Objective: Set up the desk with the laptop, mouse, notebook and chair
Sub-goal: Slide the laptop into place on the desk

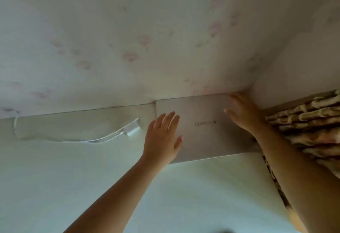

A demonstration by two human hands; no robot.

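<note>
A closed silver laptop (204,137) lies flat on the white desk (92,177), pushed into the far right corner against the wall. My left hand (162,137) rests flat on the lid's left part, fingers spread. Over the lid's right part lies my right hand (242,111), fingers apart and pointing left. Neither hand grips the laptop. No mouse, notebook or chair is in view.
A white charger plug with its cable (133,128) lies on the desk left of the laptop, the cable running off to the left along the wall. A patterned fabric (311,122) hangs past the desk's right edge. Floral wallpaper (128,48) covers the wall behind.
</note>
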